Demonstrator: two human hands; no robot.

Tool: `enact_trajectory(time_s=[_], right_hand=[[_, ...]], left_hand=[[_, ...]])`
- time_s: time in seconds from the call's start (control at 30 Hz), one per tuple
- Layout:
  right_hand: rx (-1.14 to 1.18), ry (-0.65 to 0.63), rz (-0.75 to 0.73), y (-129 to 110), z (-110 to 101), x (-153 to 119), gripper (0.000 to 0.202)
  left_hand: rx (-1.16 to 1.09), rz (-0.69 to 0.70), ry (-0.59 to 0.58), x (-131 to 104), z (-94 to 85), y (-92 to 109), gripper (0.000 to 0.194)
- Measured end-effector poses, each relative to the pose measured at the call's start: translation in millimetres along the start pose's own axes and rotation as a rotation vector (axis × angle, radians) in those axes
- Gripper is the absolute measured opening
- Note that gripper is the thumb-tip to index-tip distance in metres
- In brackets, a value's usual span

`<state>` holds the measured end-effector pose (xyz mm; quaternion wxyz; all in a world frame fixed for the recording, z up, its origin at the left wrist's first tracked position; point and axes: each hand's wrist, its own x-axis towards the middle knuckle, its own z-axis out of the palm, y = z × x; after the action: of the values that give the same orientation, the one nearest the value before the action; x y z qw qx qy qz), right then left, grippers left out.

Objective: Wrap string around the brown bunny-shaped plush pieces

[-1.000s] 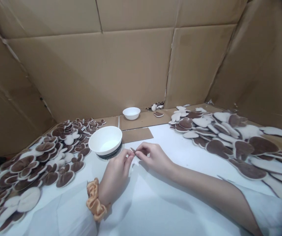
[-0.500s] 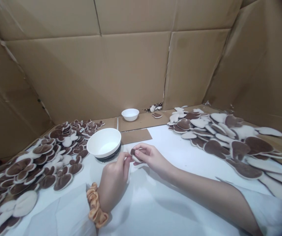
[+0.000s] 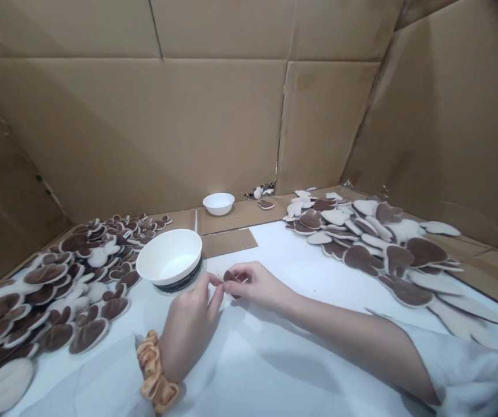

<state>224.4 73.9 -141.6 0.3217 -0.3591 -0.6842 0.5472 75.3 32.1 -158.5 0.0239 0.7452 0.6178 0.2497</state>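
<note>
My right hand [image 3: 255, 282] has its thumb and fingers closed on a small brown fabric piece [image 3: 230, 278], partly covered by the fingers. Touching it from the left, my left hand [image 3: 194, 315] is pinched, thumb against forefinger; what lies between those fingertips is too small to make out. An orange scrunchie [image 3: 156, 373] circles the left wrist. Both hands are over the white tabletop [image 3: 235, 359], just right of a large white bowl [image 3: 171, 258] that sits on a black-banded base [image 3: 182, 282].
Brown-and-white bow-shaped pieces [image 3: 88, 336] are heaped at the left. Larger brown-and-white pieces [image 3: 359, 259] are piled at the right. A small white bowl [image 3: 218, 204] and one loose piece [image 3: 265, 204] lie before the cardboard wall [image 3: 223, 127].
The view has shifted slightly, so the scene sits further left. The fabric piece has been turned in the fingers, showing more brown and less white. Both hands remain together.
</note>
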Motion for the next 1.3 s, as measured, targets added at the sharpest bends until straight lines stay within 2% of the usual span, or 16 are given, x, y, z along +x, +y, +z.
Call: enact_trajectory(time_s=[0.13,0.23,0.33,0.43,0.5,0.67,0.8,0.97,1.07,1.17,1.3], right_hand=[[-0.044,-0.006,0.071,2,3,-1,0.012],[-0.074,-0.02,0.035,4,4,-1,0.009],[0.025,-0.079,0.002,5,4,0,0.01],[0.162,-0.105,0.028,7,1,3,0.018],[0.211,-0.097,0.052,9,-1,6,0.016],[0.218,-0.084,0.034,13,-3,9,0.006],[0.125,-0.113,0.003,12,-3,7,0.01],[-0.029,-0.131,-0.032,11,-5,4,0.012],[-0.195,-0.081,-0.071,13,-5,3,0.008],[-0.329,-0.059,-0.095,15,-5,2,0.007],[-0.301,-0.039,-0.095,14,-5,2,0.006]], left_hand=[[-0.068,-0.014,-0.002,1,-0.2,0,0.022],[-0.08,0.002,0.006,0,-0.9,1,0.022],[-0.111,0.009,0.014,-1,-2.1,2,0.018],[-0.235,0.005,-0.047,1,-5.1,2,0.017],[-0.286,0.016,-0.108,3,-7.5,1,0.019],[-0.148,0.082,-0.178,3,-7.8,-1,0.018],[0.087,0.147,-0.2,1,-7.2,0,0.02],[0.282,0.261,-0.259,1,-16.7,3,0.032],[0.276,0.249,-0.245,1,-20.0,3,0.03],[0.194,0.183,-0.184,0,-17.6,2,0.016],[0.089,0.073,-0.142,0,-12.1,2,0.014]])
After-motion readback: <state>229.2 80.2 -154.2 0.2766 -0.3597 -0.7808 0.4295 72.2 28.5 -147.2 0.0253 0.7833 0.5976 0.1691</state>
